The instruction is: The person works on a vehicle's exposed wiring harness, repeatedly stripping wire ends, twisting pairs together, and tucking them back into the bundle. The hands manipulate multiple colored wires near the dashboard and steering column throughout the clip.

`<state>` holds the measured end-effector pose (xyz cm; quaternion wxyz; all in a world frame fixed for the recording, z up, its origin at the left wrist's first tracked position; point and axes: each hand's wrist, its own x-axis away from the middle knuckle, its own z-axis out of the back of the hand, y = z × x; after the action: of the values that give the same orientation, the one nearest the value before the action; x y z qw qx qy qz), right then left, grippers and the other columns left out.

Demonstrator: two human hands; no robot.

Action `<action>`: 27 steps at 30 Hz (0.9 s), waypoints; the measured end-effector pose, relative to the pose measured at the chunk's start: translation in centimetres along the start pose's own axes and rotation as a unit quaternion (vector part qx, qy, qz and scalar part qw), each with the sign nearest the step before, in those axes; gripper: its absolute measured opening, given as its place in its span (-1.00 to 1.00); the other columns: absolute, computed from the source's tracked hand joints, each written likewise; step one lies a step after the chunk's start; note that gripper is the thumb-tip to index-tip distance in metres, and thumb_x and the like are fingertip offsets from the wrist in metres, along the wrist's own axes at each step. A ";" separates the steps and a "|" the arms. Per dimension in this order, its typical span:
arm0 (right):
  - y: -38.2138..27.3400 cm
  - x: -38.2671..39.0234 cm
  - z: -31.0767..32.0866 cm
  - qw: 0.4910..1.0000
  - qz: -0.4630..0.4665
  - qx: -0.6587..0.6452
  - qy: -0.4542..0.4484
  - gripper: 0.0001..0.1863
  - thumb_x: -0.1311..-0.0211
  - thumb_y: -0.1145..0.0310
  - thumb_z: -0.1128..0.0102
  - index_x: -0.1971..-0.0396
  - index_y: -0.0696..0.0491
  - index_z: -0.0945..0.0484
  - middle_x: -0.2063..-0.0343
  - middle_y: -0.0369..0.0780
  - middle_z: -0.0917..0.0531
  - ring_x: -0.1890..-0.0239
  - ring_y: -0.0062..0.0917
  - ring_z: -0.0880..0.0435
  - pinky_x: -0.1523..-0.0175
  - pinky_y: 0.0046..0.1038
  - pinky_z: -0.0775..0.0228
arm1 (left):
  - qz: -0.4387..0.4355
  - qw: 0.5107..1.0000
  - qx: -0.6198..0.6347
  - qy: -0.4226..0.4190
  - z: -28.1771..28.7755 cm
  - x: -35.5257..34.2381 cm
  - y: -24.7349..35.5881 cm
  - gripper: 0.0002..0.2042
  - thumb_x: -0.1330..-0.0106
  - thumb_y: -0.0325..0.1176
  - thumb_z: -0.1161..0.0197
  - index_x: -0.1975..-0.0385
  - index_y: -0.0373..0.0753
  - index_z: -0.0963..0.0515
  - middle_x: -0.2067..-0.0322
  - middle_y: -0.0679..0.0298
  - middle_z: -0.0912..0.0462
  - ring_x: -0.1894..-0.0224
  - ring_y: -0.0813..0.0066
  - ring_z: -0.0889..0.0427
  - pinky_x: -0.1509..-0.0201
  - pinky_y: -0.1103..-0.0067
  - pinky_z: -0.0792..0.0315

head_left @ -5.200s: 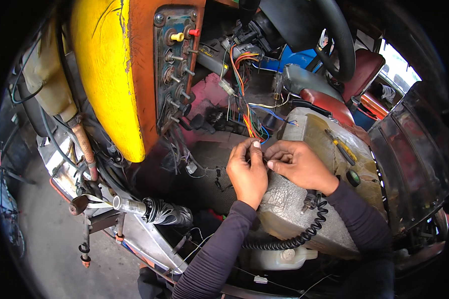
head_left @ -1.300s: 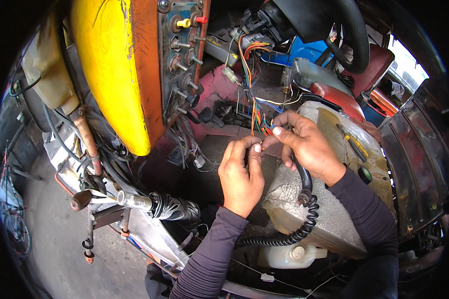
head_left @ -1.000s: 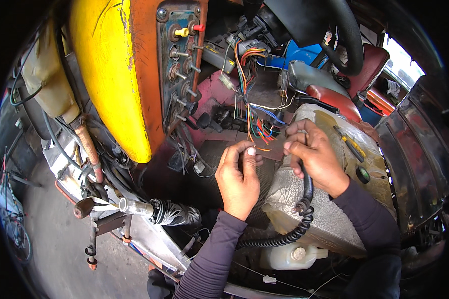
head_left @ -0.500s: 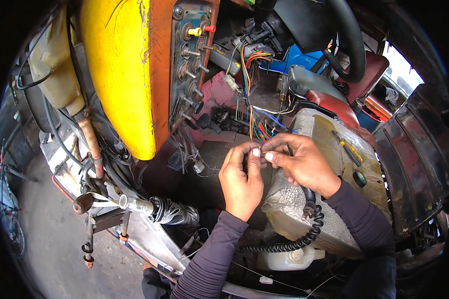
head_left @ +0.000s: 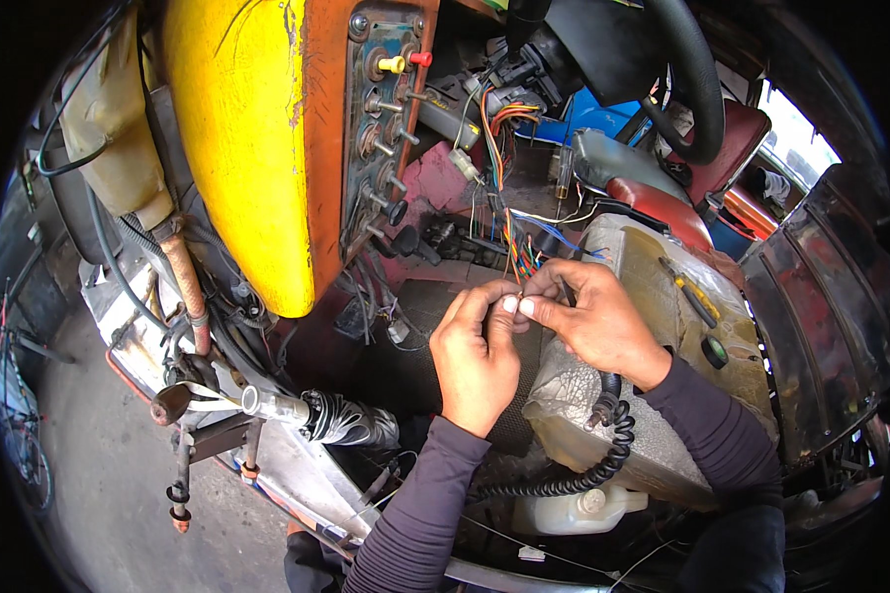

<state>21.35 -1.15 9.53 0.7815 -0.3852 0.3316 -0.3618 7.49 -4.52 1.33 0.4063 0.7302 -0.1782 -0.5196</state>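
Note:
My left hand (head_left: 478,361) and my right hand (head_left: 605,324) meet fingertip to fingertip, both closed in a pinch on the end of a thin wire. The wire comes from a bundle of coloured wires (head_left: 514,242) hanging below the steering column; its tip is mostly hidden by my fingers. A black coiled cord (head_left: 620,445) hangs from beneath my right palm, and a dark cable piece shows between that hand's fingers; I cannot make out whether they are one. Under my right wrist is a worn, silvery padded cover (head_left: 574,390).
Yellow-handled pliers (head_left: 692,295) and a roll of dark tape (head_left: 714,352) lie on the cover at right. A steering wheel (head_left: 697,89) stands beyond. The yellow panel (head_left: 237,148) with toggle switches (head_left: 381,148) rises at left. A whitish plastic container (head_left: 588,509) sits below the cord.
Both hands stay pinched together at nearly the same spot, with a slight shift of the fingers. The view has moved a little; the coiled cord hangs slightly differently.

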 end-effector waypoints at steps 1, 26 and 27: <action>0.0 0.0 0.0 1.000 0.002 0.000 0.002 -0.91 -0.36 0.61 -0.33 0.23 0.29 -0.61 0.35 -0.22 -0.71 0.26 -0.65 -0.68 0.09 -0.51 -0.63 | 0.003 1.000 0.009 -0.003 0.1 0.0 0.0 -0.90 -0.52 -0.57 -0.21 0.14 -0.46 -0.64 0.28 0.18 -0.71 0.28 0.51 -0.78 0.17 0.57 -0.68; 3.8 3.3 3.0 0.955 -0.130 -0.262 0.054 -0.72 -0.54 0.40 -0.06 -0.12 0.17 -0.53 0.31 -0.23 -0.60 0.46 -0.59 -0.60 0.40 -0.49 -0.54 | 0.075 0.996 0.052 0.009 0.7 -0.6 -2.0 -0.79 -0.60 -0.40 -0.18 0.10 -0.47 -0.60 0.36 0.24 -0.68 0.35 0.55 -0.73 0.27 0.55 -0.69; 3.3 3.6 2.8 0.950 -0.155 -0.266 0.049 -0.70 -0.56 0.39 -0.07 -0.16 0.17 -0.55 0.29 -0.24 -0.60 0.42 -0.58 -0.62 0.36 -0.47 -0.56 | 0.075 0.996 0.049 0.012 0.7 -0.6 -2.1 -0.79 -0.60 -0.40 -0.19 0.10 -0.47 -0.60 0.36 0.24 -0.68 0.35 0.55 -0.73 0.27 0.55 -0.69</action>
<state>26.50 -1.57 7.24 0.5679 -0.6076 0.3894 -0.3959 6.23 -3.11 -0.07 0.4094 0.7400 -0.2529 -0.4700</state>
